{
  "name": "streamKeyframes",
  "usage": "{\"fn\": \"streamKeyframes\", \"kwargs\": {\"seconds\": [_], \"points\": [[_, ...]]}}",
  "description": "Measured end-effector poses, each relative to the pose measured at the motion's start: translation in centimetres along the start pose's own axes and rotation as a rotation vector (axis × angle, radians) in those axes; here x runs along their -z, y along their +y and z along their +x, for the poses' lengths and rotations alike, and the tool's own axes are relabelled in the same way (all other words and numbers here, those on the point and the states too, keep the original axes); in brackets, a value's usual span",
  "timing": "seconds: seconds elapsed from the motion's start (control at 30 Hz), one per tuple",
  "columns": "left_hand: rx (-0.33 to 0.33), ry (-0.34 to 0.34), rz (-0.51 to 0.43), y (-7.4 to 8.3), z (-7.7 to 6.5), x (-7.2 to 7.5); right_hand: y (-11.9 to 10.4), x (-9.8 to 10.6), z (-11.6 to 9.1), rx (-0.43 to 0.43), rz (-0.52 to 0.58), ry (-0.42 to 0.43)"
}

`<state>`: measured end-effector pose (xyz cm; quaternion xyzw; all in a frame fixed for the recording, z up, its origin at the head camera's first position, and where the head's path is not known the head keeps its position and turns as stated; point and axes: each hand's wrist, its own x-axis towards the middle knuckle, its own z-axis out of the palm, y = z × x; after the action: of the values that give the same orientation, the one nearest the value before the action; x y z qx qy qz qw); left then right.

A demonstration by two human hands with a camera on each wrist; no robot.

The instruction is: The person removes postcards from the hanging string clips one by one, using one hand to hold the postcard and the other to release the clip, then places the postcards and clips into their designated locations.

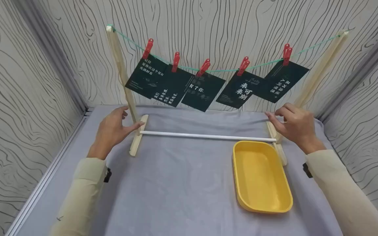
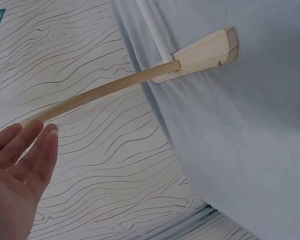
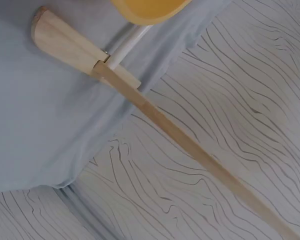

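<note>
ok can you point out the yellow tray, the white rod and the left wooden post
Yellow tray (image 1: 262,177): head view, on its bare inner floor
White rod (image 1: 208,136): head view, about midway along its length
Left wooden post (image 2: 102,92): left wrist view, on the middle of its visible shaft

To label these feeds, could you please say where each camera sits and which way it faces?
Head: on the head, looking forward and down at the cards and yellow tray; left hand, right hand and sleeves show.
Left wrist: on that wrist, facing the left post; the left hand shows.
Right wrist: on that wrist, facing the right post; no hand clearly shows.
Both wrist views share the white rod.
</note>
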<state>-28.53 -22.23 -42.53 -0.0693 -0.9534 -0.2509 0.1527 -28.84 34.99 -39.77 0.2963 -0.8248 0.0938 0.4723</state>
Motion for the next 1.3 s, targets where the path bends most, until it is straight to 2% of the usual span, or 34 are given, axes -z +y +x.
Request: {"fn": "streamKeyframes", "kwargs": {"seconds": [0.2,0.33,0.5,0.73,0.97,1.17,1.3], "points": [[0.037,-0.06,-0.069,-0.1,0.1,-0.3,-0.9,-0.6,0.8,-0.008,0.021,0.007],[0.038,-0.085,-0.15,0.0,0.2,-0.5,-1.8,-0.8,1.7,-0.021,0.032,0.003],[0.079,-0.127,-0.255,0.2,0.8,-0.6,-2.7,-1.1,2.8,-0.035,0.053,0.017],[0.097,-0.126,-0.361,0.7,1.3,-0.5,-4.0,-1.5,4.7,-0.017,0.083,0.014],[0.092,-0.118,-0.421,0.8,1.5,-0.9,-5.0,-1.8,5.7,0.029,0.114,-0.02],[0.132,-0.119,-0.478,1.1,1.9,-1.1,-5.5,-1.9,6.7,0.05,0.122,-0.009],[0.149,-0.104,-0.568,1.4,2.2,-1.1,-5.9,-1.9,7.8,0.053,0.137,0.004]]}}
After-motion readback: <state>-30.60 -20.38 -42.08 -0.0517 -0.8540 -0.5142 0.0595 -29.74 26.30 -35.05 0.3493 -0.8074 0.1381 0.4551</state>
